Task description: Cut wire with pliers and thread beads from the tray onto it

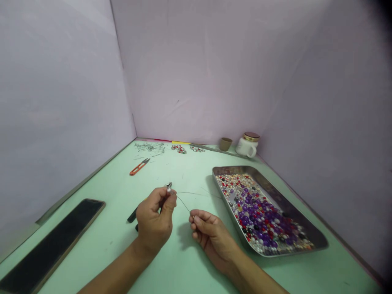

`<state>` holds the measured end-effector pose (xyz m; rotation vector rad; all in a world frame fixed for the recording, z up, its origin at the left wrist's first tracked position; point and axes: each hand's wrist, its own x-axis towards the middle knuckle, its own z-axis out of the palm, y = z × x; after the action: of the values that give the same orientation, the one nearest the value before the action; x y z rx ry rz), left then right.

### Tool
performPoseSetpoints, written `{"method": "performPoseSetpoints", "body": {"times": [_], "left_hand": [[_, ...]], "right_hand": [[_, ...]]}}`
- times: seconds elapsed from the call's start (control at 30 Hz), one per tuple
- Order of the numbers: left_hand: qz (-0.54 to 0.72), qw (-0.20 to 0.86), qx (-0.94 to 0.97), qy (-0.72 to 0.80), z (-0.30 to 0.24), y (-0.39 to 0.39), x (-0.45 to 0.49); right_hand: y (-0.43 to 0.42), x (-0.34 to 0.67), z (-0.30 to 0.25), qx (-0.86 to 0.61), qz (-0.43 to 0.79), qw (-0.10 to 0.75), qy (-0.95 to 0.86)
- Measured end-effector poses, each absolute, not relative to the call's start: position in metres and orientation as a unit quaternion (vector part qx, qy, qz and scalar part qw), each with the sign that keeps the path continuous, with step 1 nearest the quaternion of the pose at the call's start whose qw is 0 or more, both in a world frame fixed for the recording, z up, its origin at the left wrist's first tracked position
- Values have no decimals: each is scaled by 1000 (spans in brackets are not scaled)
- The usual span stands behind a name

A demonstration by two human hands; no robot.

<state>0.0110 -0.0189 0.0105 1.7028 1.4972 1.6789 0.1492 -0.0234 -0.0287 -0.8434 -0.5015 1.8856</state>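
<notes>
My left hand (154, 218) is closed in a pinch on a small beaded piece (168, 188), with pale and dark beads showing above the fingertips. From there a thin wire (183, 202) bows down to my right hand (212, 239), whose thumb and forefinger are pressed together on it. A tiny gold spot shows at those right fingertips, too small to name. Another fine strand (191, 193) stretches right from the left fingertips toward the tray. Partly hidden under my left hand lies a tool with black handles (132, 216).
To the right is a metal tray (225, 200) of mixed beads (260, 212). A phone-like black slab (55, 249) lies left. Orange thread snips (140, 167), wire pieces (150, 147), beaded pieces (179, 149), a brown cup (226, 144) and a lidded white mug (246, 147) sit farther back.
</notes>
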Motion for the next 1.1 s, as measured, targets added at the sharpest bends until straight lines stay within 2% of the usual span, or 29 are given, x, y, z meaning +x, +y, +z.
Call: {"method": "performPoseSetpoints", "body": {"times": [0.9, 1.0, 1.1], "left_hand": [[597, 149, 604, 507, 9, -19, 9], [593, 190, 586, 519, 11, -19, 11], [576, 308, 528, 543, 12, -13, 13]], "right_hand": [[-22, 149, -29, -343, 779, 486, -199], [-22, 149, -30, -339, 779, 486, -206], [-23, 149, -30, -333, 779, 486, -214]]}}
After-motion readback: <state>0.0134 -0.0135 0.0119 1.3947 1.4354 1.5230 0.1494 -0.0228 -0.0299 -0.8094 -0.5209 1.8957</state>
